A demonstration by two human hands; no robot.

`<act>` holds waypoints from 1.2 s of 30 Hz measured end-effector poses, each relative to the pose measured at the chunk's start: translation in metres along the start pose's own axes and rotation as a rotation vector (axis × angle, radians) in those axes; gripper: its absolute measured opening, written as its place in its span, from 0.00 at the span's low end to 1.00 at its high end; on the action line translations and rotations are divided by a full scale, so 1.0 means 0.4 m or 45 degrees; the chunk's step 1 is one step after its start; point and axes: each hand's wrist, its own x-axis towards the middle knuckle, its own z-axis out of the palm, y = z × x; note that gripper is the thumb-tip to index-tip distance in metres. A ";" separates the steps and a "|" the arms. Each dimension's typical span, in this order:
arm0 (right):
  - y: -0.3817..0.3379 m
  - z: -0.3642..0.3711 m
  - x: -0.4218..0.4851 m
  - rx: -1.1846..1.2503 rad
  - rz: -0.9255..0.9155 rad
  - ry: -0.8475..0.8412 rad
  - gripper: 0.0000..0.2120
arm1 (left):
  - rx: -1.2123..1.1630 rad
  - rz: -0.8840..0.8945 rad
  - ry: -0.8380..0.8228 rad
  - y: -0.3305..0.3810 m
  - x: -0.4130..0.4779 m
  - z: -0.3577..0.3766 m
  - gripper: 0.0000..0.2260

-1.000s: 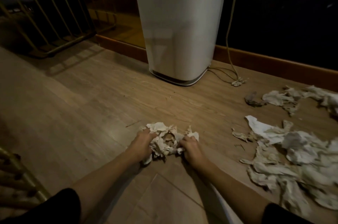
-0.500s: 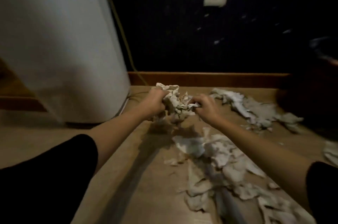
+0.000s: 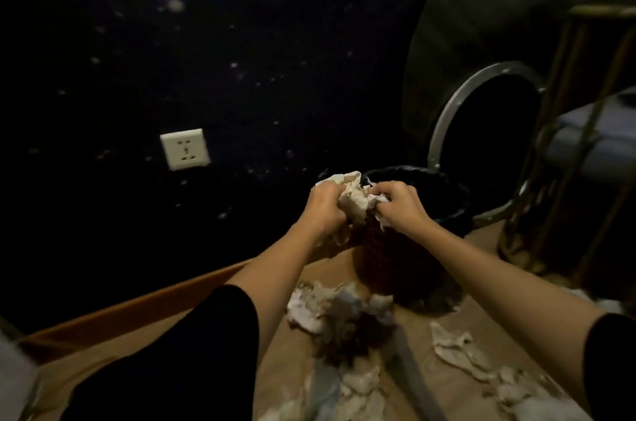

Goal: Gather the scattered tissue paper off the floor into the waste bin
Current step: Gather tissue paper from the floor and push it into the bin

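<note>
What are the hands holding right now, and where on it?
A crumpled tissue wad, pinched between both hands: the left hand grips its left side, the right hand its right side, beside the bin rim.

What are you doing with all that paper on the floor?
A person is picking up tissue paper to throw it away. The left hand and the right hand squeeze a crumpled wad of tissue between them, holding it at the near edge of the dark waste bin, not dropped in yet. Plenty of scattered tissue lies on the wooden floor in front of the bin, waiting to be gathered.
</note>
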 end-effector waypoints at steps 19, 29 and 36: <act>0.327 0.046 0.011 0.154 0.558 0.393 0.13 | 0.195 0.590 -0.280 -0.052 0.178 0.231 0.13; 0.227 0.306 -0.528 -0.095 0.753 -0.214 0.11 | 0.326 0.708 -1.074 -0.272 -0.303 0.390 0.29; 0.206 0.469 -0.853 -0.363 1.108 -0.553 0.35 | 0.198 0.672 -1.610 -0.396 -0.628 0.444 0.49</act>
